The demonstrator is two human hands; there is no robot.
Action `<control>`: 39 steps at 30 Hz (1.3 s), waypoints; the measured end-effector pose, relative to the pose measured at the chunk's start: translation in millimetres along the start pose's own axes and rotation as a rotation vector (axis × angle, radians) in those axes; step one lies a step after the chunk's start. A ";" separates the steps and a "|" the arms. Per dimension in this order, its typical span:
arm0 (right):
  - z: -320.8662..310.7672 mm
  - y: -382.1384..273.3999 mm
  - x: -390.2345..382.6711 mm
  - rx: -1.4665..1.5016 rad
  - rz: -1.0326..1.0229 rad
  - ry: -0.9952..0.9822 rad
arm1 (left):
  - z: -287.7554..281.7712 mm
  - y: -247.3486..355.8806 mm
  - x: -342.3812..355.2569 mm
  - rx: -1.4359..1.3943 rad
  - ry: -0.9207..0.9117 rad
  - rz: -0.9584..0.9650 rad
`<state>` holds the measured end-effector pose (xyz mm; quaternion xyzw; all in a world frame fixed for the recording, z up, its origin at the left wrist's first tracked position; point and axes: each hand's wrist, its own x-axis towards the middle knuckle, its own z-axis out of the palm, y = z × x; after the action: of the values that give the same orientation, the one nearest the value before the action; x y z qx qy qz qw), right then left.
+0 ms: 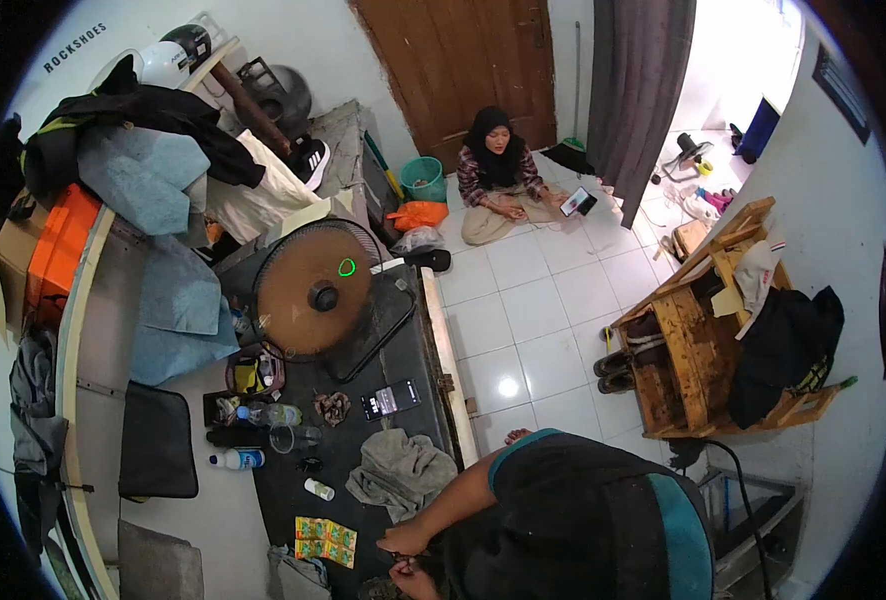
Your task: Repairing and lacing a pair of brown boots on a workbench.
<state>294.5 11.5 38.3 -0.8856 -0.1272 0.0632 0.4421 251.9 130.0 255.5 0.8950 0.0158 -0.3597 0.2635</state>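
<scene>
Neither of my hands can be made out. At the lower edge a person in a dark top with teal trim leans toward the bench (428, 370). That person's two hands (403, 540) are close together over its near end, fingers bent in around something small and dark that I cannot make out. Just beyond them lies a crumpled grey cloth (401, 470). A strip of yellow and green sachets (325, 541) is left of the hands, with a small white bottle (319, 489) above it. Farther up is a phone (391, 400) with its screen lit.
A round fan (313, 285) stands at the bench's far end. Plastic bottles (237, 459) and a clear cup (293, 438) crowd its left side. Another person (493, 190) sits on the tiled floor (508, 310) with a device. A wooden rack (688, 340) holding shoes and clothes is at right.
</scene>
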 end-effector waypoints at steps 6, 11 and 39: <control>-3.8 17.3 36.9 -0.460 0.005 -0.355 | 2.6 3.0 -9.2 -0.057 -0.064 -0.013; -13.2 15.9 36.5 -0.774 -0.273 -0.443 | 1.7 -1.0 -12.4 -0.109 -0.105 -0.039; -82.8 83.7 -86.6 -0.300 0.582 -0.625 | 11.0 -83.2 86.8 -0.313 -0.166 0.115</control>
<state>244.2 -124.7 21.1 -0.8774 -0.0079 0.4299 0.2129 291.1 182.2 153.9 0.8098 -0.0016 -0.4097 0.4200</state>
